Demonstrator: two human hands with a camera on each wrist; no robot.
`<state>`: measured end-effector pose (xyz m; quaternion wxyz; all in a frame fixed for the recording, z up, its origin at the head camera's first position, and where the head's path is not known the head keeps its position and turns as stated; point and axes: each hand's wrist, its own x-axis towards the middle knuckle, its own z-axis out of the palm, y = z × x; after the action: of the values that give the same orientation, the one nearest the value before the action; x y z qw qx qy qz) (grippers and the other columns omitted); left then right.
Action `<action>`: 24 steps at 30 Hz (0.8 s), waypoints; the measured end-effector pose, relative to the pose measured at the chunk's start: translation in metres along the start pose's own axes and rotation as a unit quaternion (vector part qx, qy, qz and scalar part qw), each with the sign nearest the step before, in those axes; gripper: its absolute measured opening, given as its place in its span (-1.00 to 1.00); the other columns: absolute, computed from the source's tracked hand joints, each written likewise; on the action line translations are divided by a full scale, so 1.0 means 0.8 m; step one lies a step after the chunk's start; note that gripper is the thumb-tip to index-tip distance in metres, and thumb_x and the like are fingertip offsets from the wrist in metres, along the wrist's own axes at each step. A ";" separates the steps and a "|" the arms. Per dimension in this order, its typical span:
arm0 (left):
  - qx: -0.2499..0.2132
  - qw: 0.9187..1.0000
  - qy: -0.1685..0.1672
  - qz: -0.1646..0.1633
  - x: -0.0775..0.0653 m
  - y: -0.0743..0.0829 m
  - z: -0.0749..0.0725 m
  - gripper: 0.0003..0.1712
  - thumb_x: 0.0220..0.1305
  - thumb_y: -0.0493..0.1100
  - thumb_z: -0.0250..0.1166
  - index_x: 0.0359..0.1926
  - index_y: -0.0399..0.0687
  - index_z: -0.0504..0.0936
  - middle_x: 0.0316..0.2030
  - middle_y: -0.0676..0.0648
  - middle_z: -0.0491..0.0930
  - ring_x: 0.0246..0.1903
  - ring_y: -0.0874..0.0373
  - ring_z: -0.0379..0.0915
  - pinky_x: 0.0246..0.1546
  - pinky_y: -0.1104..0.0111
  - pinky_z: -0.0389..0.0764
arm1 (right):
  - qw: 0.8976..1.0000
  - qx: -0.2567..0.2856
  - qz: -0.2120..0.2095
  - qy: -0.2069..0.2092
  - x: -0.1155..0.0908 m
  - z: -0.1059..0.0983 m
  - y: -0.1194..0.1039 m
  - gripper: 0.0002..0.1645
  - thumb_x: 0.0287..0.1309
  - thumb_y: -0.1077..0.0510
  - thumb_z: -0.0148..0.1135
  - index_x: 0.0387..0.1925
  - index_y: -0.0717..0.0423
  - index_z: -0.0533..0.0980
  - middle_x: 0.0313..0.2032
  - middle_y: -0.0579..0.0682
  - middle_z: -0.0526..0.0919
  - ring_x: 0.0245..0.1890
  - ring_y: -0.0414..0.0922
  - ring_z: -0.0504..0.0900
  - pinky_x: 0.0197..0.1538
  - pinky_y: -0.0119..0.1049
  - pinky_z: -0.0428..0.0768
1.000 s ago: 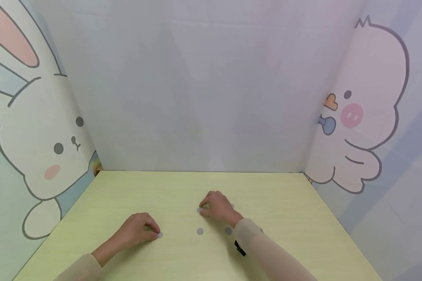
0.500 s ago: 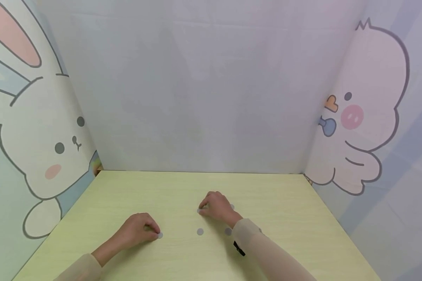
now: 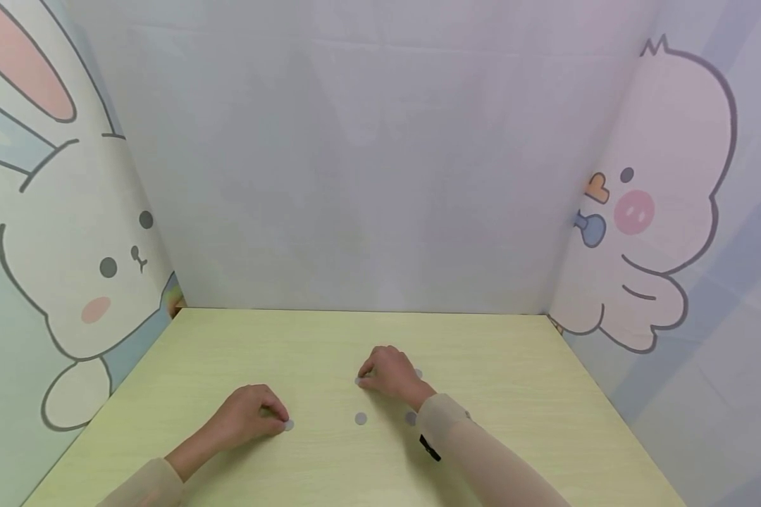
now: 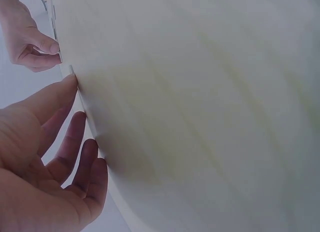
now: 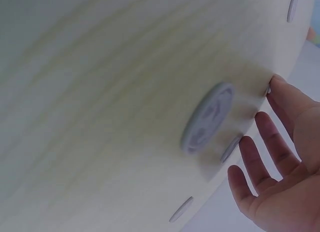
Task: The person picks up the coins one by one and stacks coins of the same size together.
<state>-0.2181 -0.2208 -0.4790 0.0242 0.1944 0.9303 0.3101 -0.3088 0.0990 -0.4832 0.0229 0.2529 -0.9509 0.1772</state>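
My left hand (image 3: 247, 414) pinches the edge of a coin-like disc (image 3: 289, 425) on the worktop (image 3: 260, 345), while my right hand (image 3: 390, 373) pinches a second disc (image 3: 358, 381) farther forward (a third disc (image 3: 361, 419) lies flat, nearer me). I judge this the gripping step; next calls for steady fingers on such thin rims.

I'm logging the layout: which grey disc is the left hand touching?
The leftmost disc in the head view, touched by the left hand; the other four visible there lie farther right, one of them at the right hand.
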 end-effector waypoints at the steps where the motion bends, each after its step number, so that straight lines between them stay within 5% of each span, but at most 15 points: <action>1: -0.001 1.000 0.000 0.001 0.000 0.000 0.000 -0.87 0.16 -0.05 0.64 -0.34 0.22 0.82 -0.29 0.25 0.66 -0.17 0.19 0.59 -0.04 0.24 0.59 | 1.000 0.000 0.000 0.000 0.000 0.000 0.000 -0.90 0.21 -0.03 0.59 -0.27 -0.16 0.86 -0.25 -0.24 0.74 -0.14 -0.19 0.62 0.01 -0.14 0.61; 24: 0.001 1.000 0.001 0.006 -0.001 -0.001 0.000 -0.87 0.16 -0.02 0.64 -0.34 0.23 0.82 -0.29 0.27 0.66 -0.18 0.20 0.59 -0.06 0.25 0.59 | 0.999 -0.034 -0.031 0.018 0.007 0.005 -0.001 -0.92 0.19 0.03 0.59 -0.37 -0.10 0.83 -0.36 -0.29 0.73 -0.26 -0.27 0.64 -0.05 -0.23 0.62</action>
<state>-0.2180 -0.2216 -0.4796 0.0213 0.2002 0.9295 0.3090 -0.3132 0.0942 -0.4859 0.0540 0.2778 -0.9476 0.1481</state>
